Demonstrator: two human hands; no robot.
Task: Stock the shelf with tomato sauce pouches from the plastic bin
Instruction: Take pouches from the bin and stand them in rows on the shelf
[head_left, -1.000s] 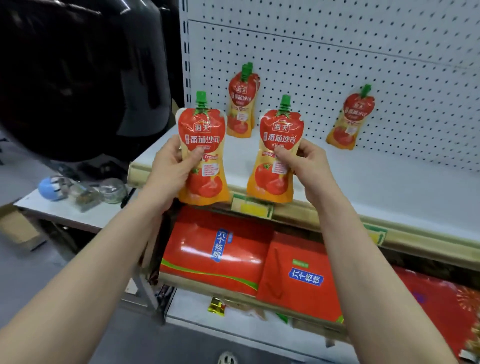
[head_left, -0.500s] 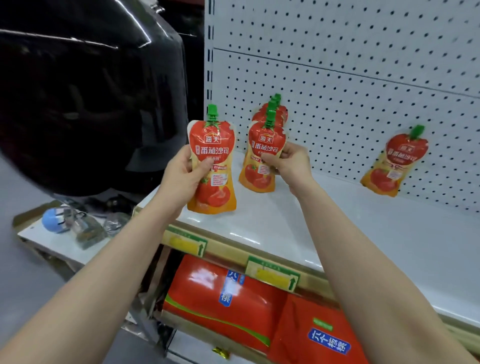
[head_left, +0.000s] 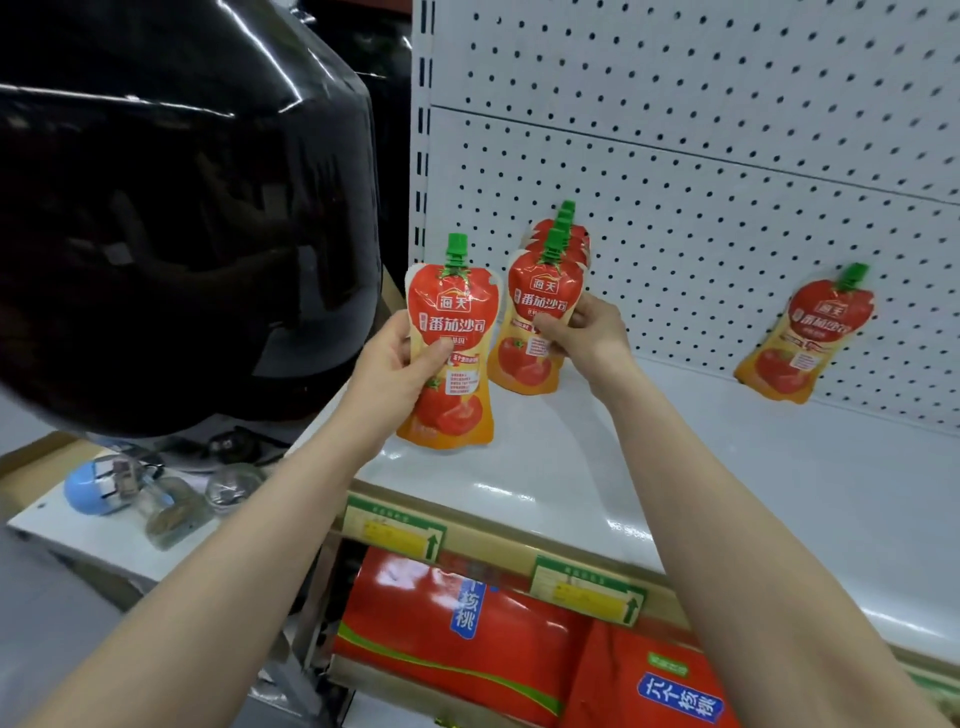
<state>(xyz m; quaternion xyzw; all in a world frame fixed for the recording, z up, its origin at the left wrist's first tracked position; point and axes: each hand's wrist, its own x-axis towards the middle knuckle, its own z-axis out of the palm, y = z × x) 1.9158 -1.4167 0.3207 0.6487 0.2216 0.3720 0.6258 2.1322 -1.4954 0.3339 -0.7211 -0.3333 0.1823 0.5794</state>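
Observation:
My left hand (head_left: 397, 366) grips a red and orange tomato sauce pouch (head_left: 451, 358) with a green cap, upright above the front left of the white shelf (head_left: 597, 467). My right hand (head_left: 589, 332) pinches a second pouch (head_left: 535, 317) and holds it against a small row of pouches (head_left: 569, 234) leaning on the pegboard back. A lone pouch (head_left: 808, 338) leans tilted against the pegboard further right. The plastic bin is out of view.
A white pegboard (head_left: 701, 130) backs the shelf. A large glossy black object (head_left: 171, 208) bulges at the left. Below it a low white surface (head_left: 67, 540) carries a blue item and glass jars. Red boxes (head_left: 457, 618) fill the lower shelf behind yellow price tags.
Both hands have moved up and in over the shelf. My right hand has carried its pouch back to the row at the pegboard. The left pouch has come forward beside it.

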